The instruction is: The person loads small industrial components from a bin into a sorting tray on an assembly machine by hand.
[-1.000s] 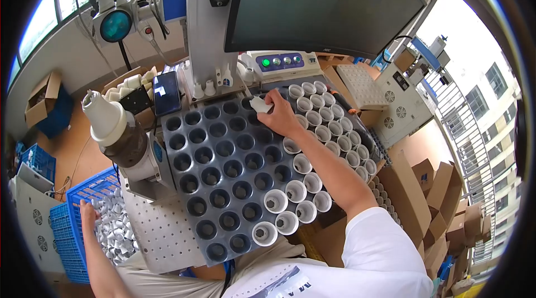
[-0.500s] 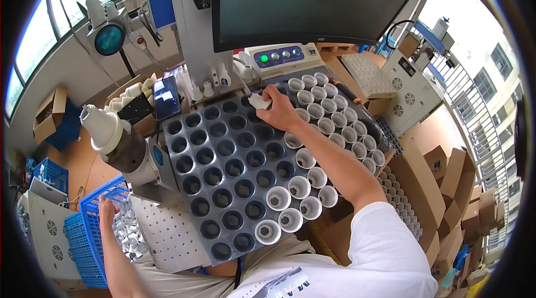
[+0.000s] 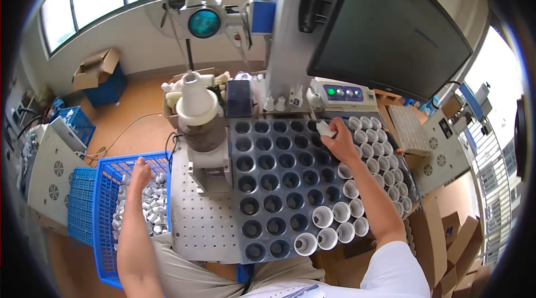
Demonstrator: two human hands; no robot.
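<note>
My right hand [image 3: 338, 140] is closed on a white plastic part [image 3: 324, 129] over the back of the dark tray [image 3: 290, 198], near its top row of round holes. White cups [image 3: 322, 217] fill the holes along the tray's right side and lower right, while the holes to the left hold none. My left hand [image 3: 142, 169] is over the blue basket [image 3: 100, 208], which holds many small white parts [image 3: 153, 203]. Its fingers look drawn together, and whatever they may hold is too small to make out.
Left of the tray, a machine with a white cone-shaped top [image 3: 196, 102] stands on a perforated metal plate [image 3: 204, 231]. Behind are a monitor [image 3: 391, 35], a control box with a green light [image 3: 349, 94] and a dark phone [image 3: 239, 98]. Cardboard boxes [image 3: 427, 236] lie at the right.
The view has turned left, bringing more of the basket into sight. My right hand still holds the white part near the tray's back edge, and my left hand stays over the basket.
</note>
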